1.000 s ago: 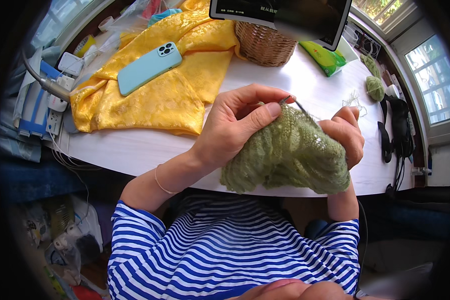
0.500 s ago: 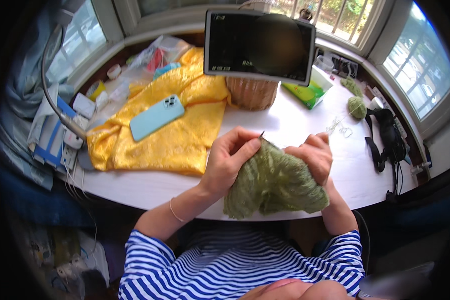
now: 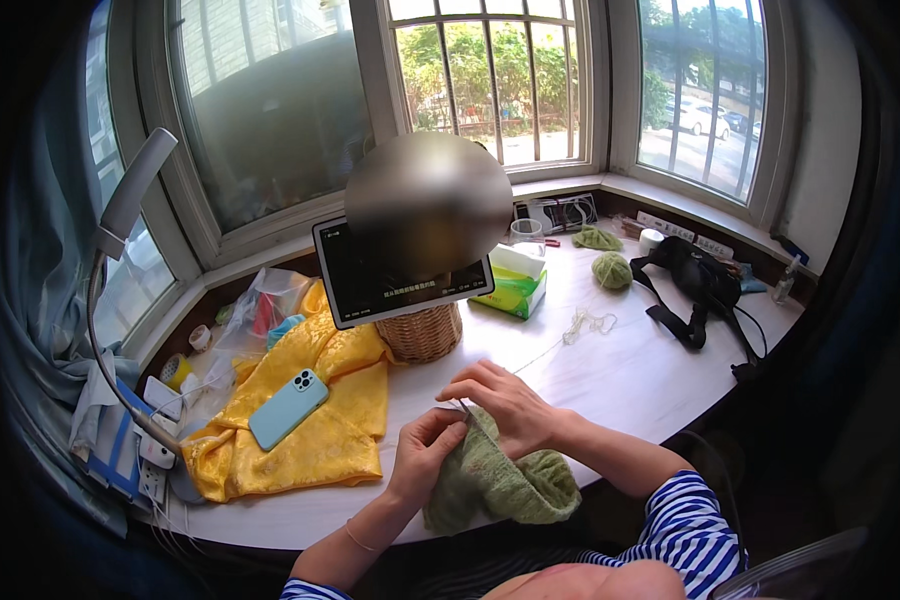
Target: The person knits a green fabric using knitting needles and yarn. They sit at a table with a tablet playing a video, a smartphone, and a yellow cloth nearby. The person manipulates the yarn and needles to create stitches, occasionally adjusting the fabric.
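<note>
Green knitting [image 3: 542, 485] is held over the near edge of the white tabletop [image 3: 610, 390], its lower folds hanging past that edge. Its upper border is pinched between the thumb and bent fingers of the left hand [image 3: 427, 450], close beside a thin dark needle [image 3: 464, 407]. The right hand [image 3: 507, 410] is placed against the other side of the work, fingers loosely bent toward the needle; whether anything is gripped by it cannot be told. A thin strand [image 3: 587, 325] is strewn in loops toward the right half of the tabletop, and a green yarn ball [image 3: 611, 270] is set near the far right edge, beside a black strapped item [image 3: 698, 285]. By the far edge, a tablet [image 3: 365, 285] is seen tilted above a wicker basket [image 3: 422, 334]; a line of pale characters is shown low on its dark screen, with tiny lettering along the bottom, and the upper part is covered by a blurred round patch. Print is borne by a green packet [image 3: 515, 293] just right of the basket, too small to be read surely. The left part of the tabletop is covered by a yellow patterned cloth [image 3: 355, 425], on which a light blue phone [image 3: 290, 408] is laid, camera lenses up.
</note>
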### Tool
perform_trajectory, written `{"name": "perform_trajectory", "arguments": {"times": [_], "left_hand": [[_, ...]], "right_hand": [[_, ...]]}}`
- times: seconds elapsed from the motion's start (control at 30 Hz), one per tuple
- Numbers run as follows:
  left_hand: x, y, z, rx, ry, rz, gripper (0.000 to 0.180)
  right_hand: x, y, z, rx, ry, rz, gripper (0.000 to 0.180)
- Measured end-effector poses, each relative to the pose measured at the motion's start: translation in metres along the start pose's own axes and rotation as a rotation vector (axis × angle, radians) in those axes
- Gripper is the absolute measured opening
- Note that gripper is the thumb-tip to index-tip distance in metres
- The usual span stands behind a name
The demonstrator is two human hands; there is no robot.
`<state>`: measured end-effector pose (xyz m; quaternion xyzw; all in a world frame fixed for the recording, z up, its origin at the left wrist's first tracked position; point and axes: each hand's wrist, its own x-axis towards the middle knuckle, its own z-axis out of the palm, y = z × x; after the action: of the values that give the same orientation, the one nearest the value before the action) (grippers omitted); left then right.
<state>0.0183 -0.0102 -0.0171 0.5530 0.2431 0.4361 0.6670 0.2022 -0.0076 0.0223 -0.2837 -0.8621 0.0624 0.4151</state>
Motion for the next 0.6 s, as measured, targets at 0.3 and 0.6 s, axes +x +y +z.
{"name": "perform_trajectory", "arguments": {"times": [0.3,0.6], "left_hand": [[0.001,0.01,0.001,-0.09,0.134,0.17,0.015],[0.0,0.014,-0.001,-0.09,0.178,0.236,0.013]], "right_hand": [[-0.01,0.004,0.001,-0.396,0.344,-0.196,0.023],[-0.01,0.006,0.0,-0.23,0.232,-0.179,0.024]]}}
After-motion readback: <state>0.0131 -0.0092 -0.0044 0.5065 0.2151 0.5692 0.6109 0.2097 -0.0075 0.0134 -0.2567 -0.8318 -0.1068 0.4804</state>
